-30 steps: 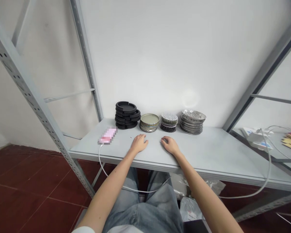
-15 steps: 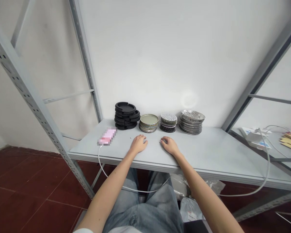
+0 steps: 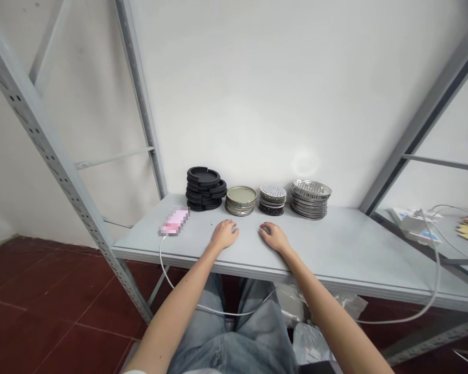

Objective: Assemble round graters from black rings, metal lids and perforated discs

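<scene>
"Where are the hands?"
"Both rest on the grey shelf [image 3: 335, 249]: left hand [image 3: 223, 235] with fingers loosely extended, right hand [image 3: 275, 236] with fingers relaxed, slightly curled. Neither visibly grips anything."
"And the stacks?"
"Lined up near the wall [image 3: 265, 93]: black round trays [image 3: 203, 188], gold-rimmed discs [image 3: 241, 196], small perforated discs [image 3: 273, 194], silver perforated discs [image 3: 311, 193]."
"Anything done?"
"No piece is in hand; all four stacks stand untouched, just beyond the fingers."

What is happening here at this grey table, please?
A person rests the left hand and right hand on a grey table, apparently holding nothing. Beyond them, near the wall, stand stacks of black round pieces, greenish-topped discs, smaller patterned discs and wider metal discs. A pink, pixelated item lies farther left.
</scene>
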A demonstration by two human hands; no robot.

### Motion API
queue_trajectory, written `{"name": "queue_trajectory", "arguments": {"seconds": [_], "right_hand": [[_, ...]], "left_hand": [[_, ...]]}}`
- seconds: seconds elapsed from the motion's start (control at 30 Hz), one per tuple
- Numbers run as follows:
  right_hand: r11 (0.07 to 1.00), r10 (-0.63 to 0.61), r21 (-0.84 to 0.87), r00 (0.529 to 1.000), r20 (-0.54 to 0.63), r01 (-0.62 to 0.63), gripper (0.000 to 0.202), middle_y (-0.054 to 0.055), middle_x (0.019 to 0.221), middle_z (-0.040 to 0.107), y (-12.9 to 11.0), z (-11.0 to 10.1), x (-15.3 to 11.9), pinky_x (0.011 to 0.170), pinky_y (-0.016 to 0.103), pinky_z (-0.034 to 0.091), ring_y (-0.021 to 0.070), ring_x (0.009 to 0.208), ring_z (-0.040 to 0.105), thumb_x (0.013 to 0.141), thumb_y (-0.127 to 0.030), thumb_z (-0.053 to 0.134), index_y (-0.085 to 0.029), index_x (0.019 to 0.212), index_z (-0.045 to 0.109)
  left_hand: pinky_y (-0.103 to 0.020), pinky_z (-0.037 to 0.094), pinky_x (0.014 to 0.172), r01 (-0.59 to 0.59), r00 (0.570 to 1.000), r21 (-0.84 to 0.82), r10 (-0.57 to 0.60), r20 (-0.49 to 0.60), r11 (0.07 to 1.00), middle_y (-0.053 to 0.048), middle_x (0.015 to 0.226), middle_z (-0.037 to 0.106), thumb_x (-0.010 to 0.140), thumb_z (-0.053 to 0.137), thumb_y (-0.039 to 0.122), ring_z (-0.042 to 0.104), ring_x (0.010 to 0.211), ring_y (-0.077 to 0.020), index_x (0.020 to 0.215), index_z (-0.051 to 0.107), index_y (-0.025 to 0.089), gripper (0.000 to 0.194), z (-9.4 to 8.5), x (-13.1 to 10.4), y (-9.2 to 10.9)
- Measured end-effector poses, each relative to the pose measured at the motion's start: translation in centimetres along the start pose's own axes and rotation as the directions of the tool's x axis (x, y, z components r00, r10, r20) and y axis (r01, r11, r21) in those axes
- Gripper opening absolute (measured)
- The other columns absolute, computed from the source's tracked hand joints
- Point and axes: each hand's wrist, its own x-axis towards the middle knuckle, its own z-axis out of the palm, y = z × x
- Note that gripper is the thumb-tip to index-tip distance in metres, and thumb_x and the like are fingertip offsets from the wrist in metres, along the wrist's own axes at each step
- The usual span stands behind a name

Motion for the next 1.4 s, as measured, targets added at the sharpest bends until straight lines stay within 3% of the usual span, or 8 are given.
{"name": "queue_trajectory", "arguments": {"seconds": [0.3, 0.57, 1.03, 1.13, 1.17, 1.23, 1.3, 1.4], "right_hand": [[0.989, -0.054, -0.136, 0.999, 0.007, 0.055, 0.032, 0.013, 0.118, 0.064, -0.4, 0.2, -0.4, 0.097, 0.031, 0.038, 0.0247, 0.111, 0.057, 0.089, -0.031, 0.049, -0.014, 0.111, 0.065], [0.99, -0.034, -0.14, 0.999, 0.013, 0.035, 0.031, 0.012, 0.117, 0.064, -0.8, 0.0, -0.4, 0.095, 0.03, 0.038, 0.0244, 0.11, 0.057, 0.089, -0.03, 0.05, -0.014, 0.111, 0.065], [0.993, -0.027, -0.114, 1.0, 0.004, 0.027, 0.03, 0.011, 0.115, 0.065, -1.0, -0.3, -0.5, 0.096, 0.028, 0.038, 0.0226, 0.11, 0.057, 0.087, -0.03, 0.052, -0.014, 0.108, 0.066], [0.992, -0.029, -0.123, 1.0, 0.004, 0.03, 0.03, 0.011, 0.117, 0.064, -1.0, -0.4, -0.5, 0.096, 0.029, 0.038, 0.0227, 0.11, 0.056, 0.088, -0.031, 0.051, -0.014, 0.109, 0.065], [0.991, -0.03, -0.13, 1.0, 0.006, 0.03, 0.031, 0.011, 0.118, 0.064, -1.0, -0.4, -0.5, 0.096, 0.029, 0.038, 0.023, 0.11, 0.056, 0.088, -0.031, 0.051, -0.014, 0.11, 0.065], [0.989, -0.033, -0.146, 0.999, 0.012, 0.035, 0.031, 0.012, 0.118, 0.063, -1.1, -0.4, -0.5, 0.096, 0.03, 0.038, 0.0234, 0.11, 0.056, 0.089, -0.031, 0.05, -0.014, 0.111, 0.065], [0.986, -0.044, -0.159, 0.999, 0.021, 0.046, 0.031, 0.012, 0.119, 0.063, -1.2, -0.4, -0.6, 0.097, 0.03, 0.037, 0.0236, 0.11, 0.056, 0.089, -0.03, 0.049, -0.014, 0.112, 0.065], [0.985, -0.055, -0.164, 0.998, 0.03, 0.059, 0.031, 0.012, 0.118, 0.063, -1.5, -0.5, -0.6, 0.097, 0.03, 0.037, 0.0236, 0.111, 0.056, 0.09, -0.029, 0.048, -0.014, 0.112, 0.064]], "left_hand": [[-0.031, 0.038, 0.106, 0.004, 1.0, -0.006, -0.004, 0.002, 1.0, -0.009, 0.125, 0.063, 0.088, 0.053, 0.026, 0.055, 0.12, -0.0205, 0.11, 0.068, 0.017, 0.028, 0.0, 0.1, 0.0], [-0.03, 0.04, 0.104, -0.001, 1.0, -0.025, 0.001, -0.001, 1.0, -0.008, 0.12, 0.065, 0.088, 0.051, 0.025, 0.056, 0.117, -0.0197, 0.109, 0.068, 0.018, 0.027, -0.1, 0.1, -0.2], [-0.038, 0.04, 0.105, -0.08, 0.995, 0.119, 0.073, 0.061, 0.99, -0.014, 0.126, 0.061, 0.089, 0.05, 0.027, 0.055, 0.12, -0.0266, 0.112, 0.066, 0.012, 0.032, -0.1, 0.4, 0.0], [-0.032, 0.047, 0.096, -0.222, 0.967, 0.08, 0.208, 0.149, 0.972, -0.008, 0.12, 0.066, 0.086, 0.054, 0.027, 0.062, 0.107, -0.0224, 0.103, 0.07, 0.018, 0.025, -2.6, 1.8, -1.4], [-0.031, 0.048, 0.094, -0.257, 0.962, 0.08, 0.247, 0.12, 0.963, -0.007, 0.119, 0.066, 0.086, 0.052, 0.023, 0.063, 0.104, -0.0208, 0.1, 0.071, 0.019, 0.024, -3.9, 2.5, -2.2], [-0.034, 0.047, 0.095, -0.26, 0.962, 0.167, 0.271, -0.046, 0.951, -0.008, 0.117, 0.066, 0.086, 0.049, 0.018, 0.062, 0.104, -0.0219, 0.098, 0.071, 0.017, 0.025, -7.1, 4.2, -4.0], [-0.039, 0.044, 0.098, -0.17, 0.925, 0.273, 0.249, -0.286, 0.947, -0.011, 0.116, 0.066, 0.087, 0.046, 0.016, 0.059, 0.109, -0.0246, 0.1, 0.07, 0.016, 0.027, -10.5, 6.0, -5.7], [-0.038, 0.044, 0.096, -0.109, 0.881, 0.386, 0.269, -0.39, 0.916, -0.011, 0.115, 0.065, 0.088, 0.043, 0.015, 0.058, 0.109, -0.025, 0.11, 0.066, 0.014, 0.032, -15.0, 8.4, -7.8]]}}
